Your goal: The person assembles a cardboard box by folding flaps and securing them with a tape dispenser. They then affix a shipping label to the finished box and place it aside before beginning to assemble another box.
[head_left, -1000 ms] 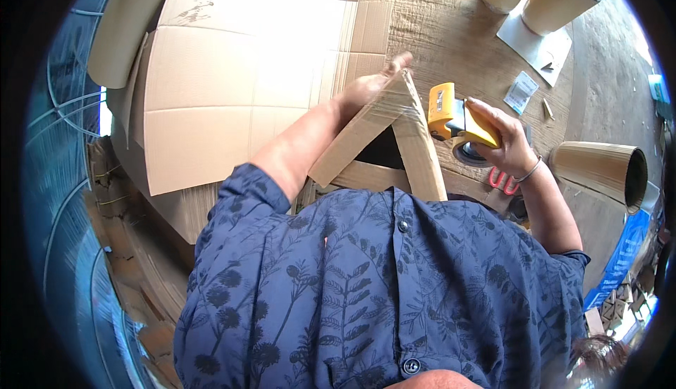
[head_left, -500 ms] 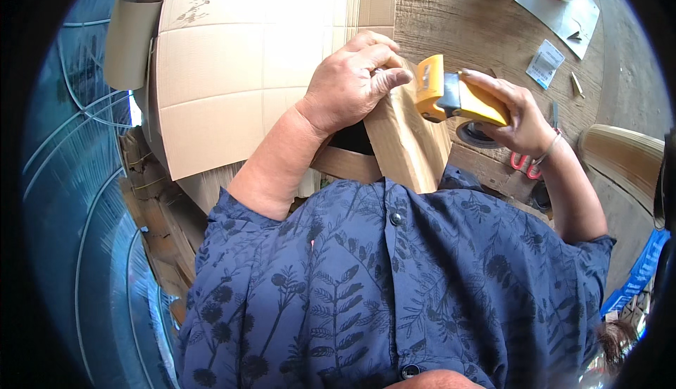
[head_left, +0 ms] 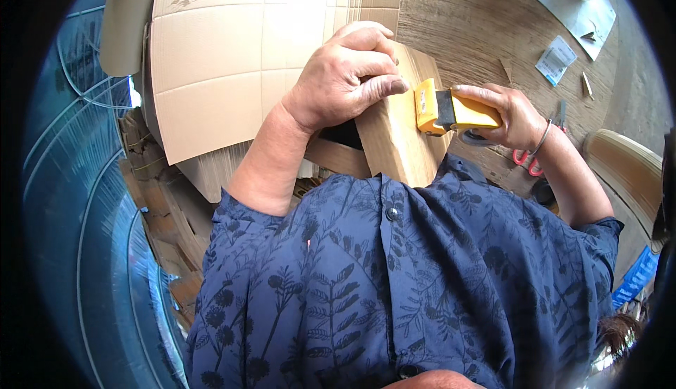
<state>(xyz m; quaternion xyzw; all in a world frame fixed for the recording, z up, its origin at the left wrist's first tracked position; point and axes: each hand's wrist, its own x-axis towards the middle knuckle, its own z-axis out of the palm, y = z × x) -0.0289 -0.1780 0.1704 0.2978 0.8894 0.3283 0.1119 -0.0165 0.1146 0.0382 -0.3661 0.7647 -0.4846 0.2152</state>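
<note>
My right hand is closed round a yellow and black packing tape dispenser. The dispenser's yellow head sits against the right side of a small brown cardboard box, which stands close to my body. At the box's upper left edge my left hand is closed on the cardboard, with the thumb along the near side and the other fingers curled over. Those fingers hide the far corner of the box. Its top face looks smooth and slightly shiny.
A large flat cardboard sheet covers the left of the wooden table. To the right lie red-handled scissors, a printed label and a white sheet under a round container. A curved stack of cardboard stands far right.
The dispenser has come down against the box and levelled out. The box's top face has turned and looks flatter, less creased. My left hand still grips the same edge.
</note>
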